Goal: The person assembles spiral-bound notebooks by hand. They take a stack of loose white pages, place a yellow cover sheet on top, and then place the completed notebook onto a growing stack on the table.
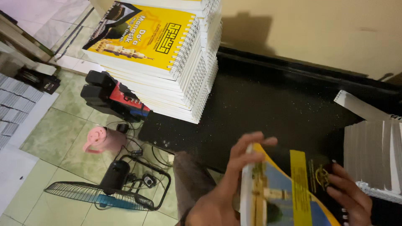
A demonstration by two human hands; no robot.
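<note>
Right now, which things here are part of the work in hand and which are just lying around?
In hand: booklet held by left hand and right hand; bound stack; unbound page stack.
Lying about: floor fan; pink jug; cables.

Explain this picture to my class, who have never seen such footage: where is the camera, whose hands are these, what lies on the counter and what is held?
There is no machine here. The single picture comes from a camera worn on a person's head, looking down at their own two bare hands. The left hand and the right hand together hold one booklet with a yellow and blue cover, tilted up over a black counter. On the counter's far end stands a tall stack of spiral-bound booklets with yellow covers; at the right edge stands a pile of white pages. Down on the green tiled floor lie a fan, a pink jug and some cables.
</note>
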